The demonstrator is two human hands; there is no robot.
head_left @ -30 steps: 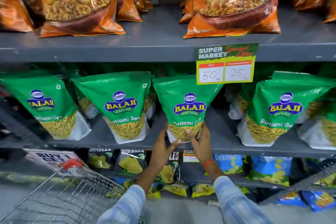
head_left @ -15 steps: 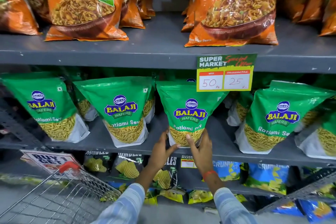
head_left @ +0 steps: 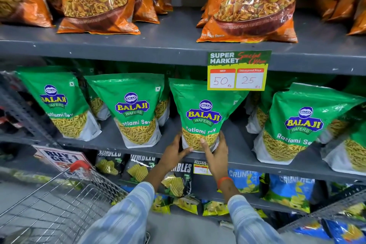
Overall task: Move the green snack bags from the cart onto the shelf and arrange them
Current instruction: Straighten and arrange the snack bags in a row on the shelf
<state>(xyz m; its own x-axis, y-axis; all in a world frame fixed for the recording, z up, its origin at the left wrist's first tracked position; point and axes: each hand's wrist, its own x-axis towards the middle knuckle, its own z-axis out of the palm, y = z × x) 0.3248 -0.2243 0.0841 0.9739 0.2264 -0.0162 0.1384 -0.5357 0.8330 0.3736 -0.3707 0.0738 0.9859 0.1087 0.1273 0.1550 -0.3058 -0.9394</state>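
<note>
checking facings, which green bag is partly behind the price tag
The middle green bag, held at its base by both hands; its top corner sits behind the price tag.

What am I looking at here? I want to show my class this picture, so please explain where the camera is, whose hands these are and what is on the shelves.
No machine here: a person wears a wide-angle camera on the head, looking forward and down, so you see their own arms reaching out. The left hand and right hand clasp the base of a green bag standing on the middle shelf, among other green bags of the same snack. A price card hanging from the shelf above reads 50 and 25. Orange bags stand on the top shelf, and black, blue and yellow packets fill the shelf below. The wire cart with a red handle is at lower left; what it holds cannot be seen.
</note>
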